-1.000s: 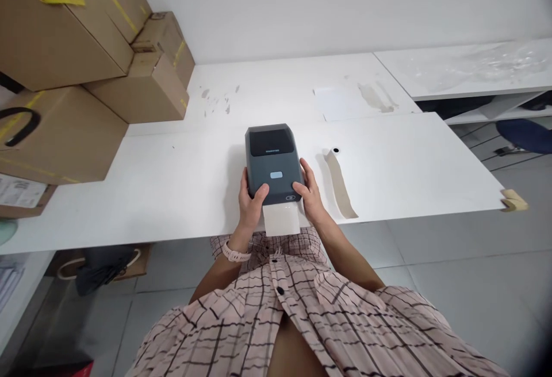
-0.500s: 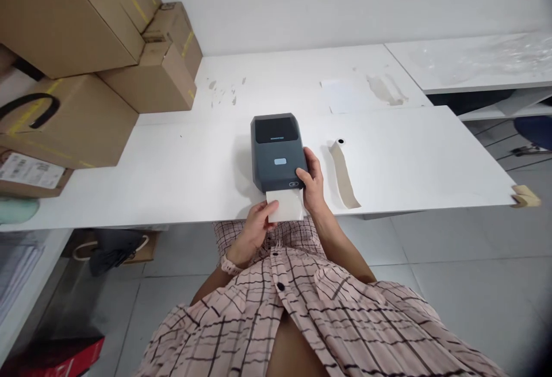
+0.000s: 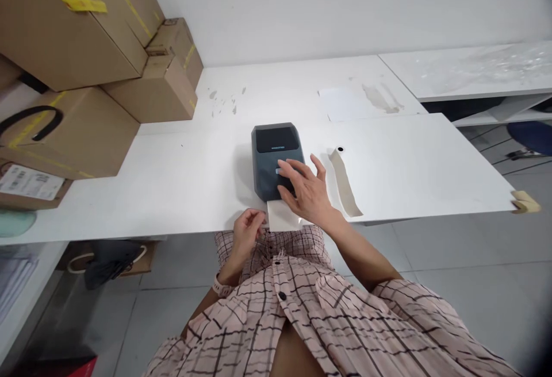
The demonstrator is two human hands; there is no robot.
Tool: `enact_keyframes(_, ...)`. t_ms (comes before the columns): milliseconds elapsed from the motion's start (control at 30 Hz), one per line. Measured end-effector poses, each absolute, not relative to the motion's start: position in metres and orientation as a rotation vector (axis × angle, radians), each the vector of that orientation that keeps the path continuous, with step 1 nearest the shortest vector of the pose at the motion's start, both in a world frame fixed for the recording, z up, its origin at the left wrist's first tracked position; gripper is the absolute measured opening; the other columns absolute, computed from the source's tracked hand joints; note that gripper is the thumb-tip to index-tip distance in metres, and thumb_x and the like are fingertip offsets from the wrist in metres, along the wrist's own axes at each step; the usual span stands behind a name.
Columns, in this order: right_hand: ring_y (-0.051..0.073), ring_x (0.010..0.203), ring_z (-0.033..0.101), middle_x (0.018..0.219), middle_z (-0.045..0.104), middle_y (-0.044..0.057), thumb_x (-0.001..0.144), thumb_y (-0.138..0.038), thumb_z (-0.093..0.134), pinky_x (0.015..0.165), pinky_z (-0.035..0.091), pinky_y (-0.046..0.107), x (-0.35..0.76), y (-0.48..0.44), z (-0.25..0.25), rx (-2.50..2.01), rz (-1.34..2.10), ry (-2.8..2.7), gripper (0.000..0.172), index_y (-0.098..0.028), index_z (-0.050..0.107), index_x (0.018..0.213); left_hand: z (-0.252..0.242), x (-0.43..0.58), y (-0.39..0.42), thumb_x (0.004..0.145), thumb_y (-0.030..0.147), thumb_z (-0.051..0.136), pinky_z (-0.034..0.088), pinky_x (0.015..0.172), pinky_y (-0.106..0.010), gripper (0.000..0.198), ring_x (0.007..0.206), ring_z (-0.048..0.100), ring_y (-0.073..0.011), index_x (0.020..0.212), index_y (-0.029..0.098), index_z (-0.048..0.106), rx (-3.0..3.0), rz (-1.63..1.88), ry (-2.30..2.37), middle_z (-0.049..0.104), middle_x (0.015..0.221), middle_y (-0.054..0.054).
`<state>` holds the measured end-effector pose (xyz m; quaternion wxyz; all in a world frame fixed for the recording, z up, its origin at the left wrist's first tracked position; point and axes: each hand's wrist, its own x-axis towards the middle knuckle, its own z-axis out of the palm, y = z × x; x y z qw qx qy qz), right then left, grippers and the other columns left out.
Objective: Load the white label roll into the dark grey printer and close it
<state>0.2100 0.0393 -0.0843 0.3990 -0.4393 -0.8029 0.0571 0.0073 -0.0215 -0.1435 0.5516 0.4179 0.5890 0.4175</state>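
Note:
A dark grey label printer (image 3: 271,156) stands on the white table (image 3: 172,187) near its front edge. A white label (image 3: 280,222) sticks out of the printer's front slot and over the table's edge. My right hand (image 3: 304,190) lies on top of the printer's front part with its fingers spread, open. My left hand (image 3: 246,233) pinches the label's left edge at the table's edge, fingers closed on it.
A strip of beige backing paper with a small roll core (image 3: 342,181) lies just right of the printer. Several cardboard boxes (image 3: 86,78) are stacked at the table's left end. A second white table (image 3: 466,69) stands at the back right. A dark bag (image 3: 110,256) lies on the floor under the table.
My right hand has moved from the printer's right side onto its top, fingers spread. My left hand left the printer's front, came to the label and has drawn back slightly with its edge.

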Motion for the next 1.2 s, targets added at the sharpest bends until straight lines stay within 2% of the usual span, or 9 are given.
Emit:
enact_keyframes(133, 0.029, 0.118, 0.069, 0.112, 0.078, 0.005, 0.102, -0.034, 0.052, 0.129, 0.021, 0.06, 0.2, 0.046, -0.076, -1.198, 0.162, -2.065, 0.049, -0.032, 0.05, 0.151, -0.131, 0.007, -0.004, 0.09, 0.056, 0.067, 0.056, 0.077, -0.031, 0.042, 0.098, 0.069, -0.0216, 0.116, 0.024, 0.069, 1.13, 1.257, 1.547, 0.074, 0.115, -0.009)
enact_keyframes(233, 0.028, 0.112, 0.071, 0.107, 0.078, 0.003, 0.102, -0.039, 0.056, 0.129, 0.021, 0.061, 0.203, 0.046, -0.081, -1.172, 0.307, -1.97, 0.043, -0.033, 0.055, 0.144, -0.121, 0.02, 0.012, 0.094, 0.056, 0.064, 0.051, 0.111, -0.042, 0.057, 0.14, 0.055, -0.0297, 0.143, 0.027, 0.058, 1.239, 1.339, 1.404, 0.056, 0.155, -0.012)
enact_keyframes(333, 0.028, 0.135, 0.061, 0.133, 0.072, 0.005, 0.101, -0.046, 0.059, 0.128, 0.03, 0.058, 0.212, 0.033, -0.103, -1.152, 0.551, -1.609, 0.051, -0.037, 0.047, 0.15, -0.119, 0.035, 0.019, 0.096, 0.059, 0.06, 0.045, 0.121, -0.044, 0.073, 0.154, 0.042, -0.0319, 0.16, 0.03, 0.039, 1.209, 1.301, 1.255, 0.038, 0.171, -0.009)
enact_keyframes(400, 0.027, 0.151, 0.046, 0.158, 0.055, 0.006, 0.103, -0.05, 0.056, 0.127, 0.035, 0.055, 0.218, 0.022, -0.122, -1.174, 0.689, -1.337, 0.056, -0.037, 0.042, 0.155, -0.122, 0.041, 0.019, 0.098, 0.061, 0.055, 0.044, 0.123, -0.043, 0.077, 0.158, 0.036, -0.0316, 0.165, 0.033, 0.03, 1.17, 1.273, 1.217, 0.032, 0.174, -0.007)
enact_keyframes(500, 0.027, 0.158, 0.036, 0.17, 0.039, 0.005, 0.103, -0.057, 0.053, 0.129, 0.033, 0.054, 0.221, 0.011, -0.139, -1.182, 0.848, -1.203, 0.059, -0.037, 0.042, 0.158, -0.128, 0.044, 0.017, 0.1, 0.064, 0.048, 0.04, 0.127, -0.042, 0.077, 0.16, 0.033, -0.0299, 0.166, 0.032, 0.028, 1.14, 1.312, 1.223, 0.03, 0.175, -0.005)
enact_keyframes(700, 0.026, 0.159, 0.035, 0.168, 0.044, 0.003, 0.101, -0.064, 0.051, 0.132, 0.029, 0.051, 0.219, 0.012, -0.139, -1.141, 0.892, -1.184, 0.06, -0.036, 0.049, 0.154, -0.14, 0.049, 0.02, 0.103, 0.068, 0.033, 0.022, 0.134, -0.043, 0.072, 0.165, 0.018, -0.0255, 0.164, 0.029, 0.036, 1.21, 1.428, 1.336, 0.028, 0.176, -0.003)
enact_keyframes(833, 0.026, 0.157, 0.038, 0.167, 0.044, 0.005, 0.102, -0.066, 0.043, 0.133, 0.028, 0.051, 0.213, 0.015, -0.15, -1.082, 0.877, -1.116, 0.063, -0.032, 0.047, 0.156, -0.146, 0.053, 0.024, 0.103, 0.066, 0.031, 0.026, 0.133, -0.042, 0.073, 0.163, 0.027, -0.0243, 0.165, 0.027, 0.033, 1.152, 1.496, 1.253, 0.032, 0.174, -0.004)
enact_keyframes(967, 0.025, 0.155, 0.041, 0.165, 0.047, 0.004, 0.104, -0.063, 0.043, 0.132, 0.03, 0.051, 0.212, 0.019, -0.153, -1.041, 0.836, -1.091, 0.059, -0.033, 0.051, 0.153, -0.143, 0.051, 0.025, 0.102, 0.065, 0.035, 0.018, 0.136, -0.041, 0.072, 0.165, 0.017, -0.0245, 0.163, 0.026, 0.039, 1.145, 1.518, 1.284, 0.028, 0.176, -0.001)
enact_keyframes(1200, 0.027, 0.157, 0.039, 0.165, 0.047, 0.003, 0.102, -0.074, 0.034, 0.131, 0.032, 0.052, 0.229, 0.072, -0.099, -0.953, 0.697, -1.289, 0.066, -0.037, 0.047, 0.155, -0.092, 0.039, 0.07, 0.1, 0.07, 0.038, 0.026, 0.134, -0.044, 0.068, 0.162, 0.03, -0.0265, 0.158, 0.033, 0.046, 1.302, 1.636, 1.117, 0.042, 0.17, 0.001)
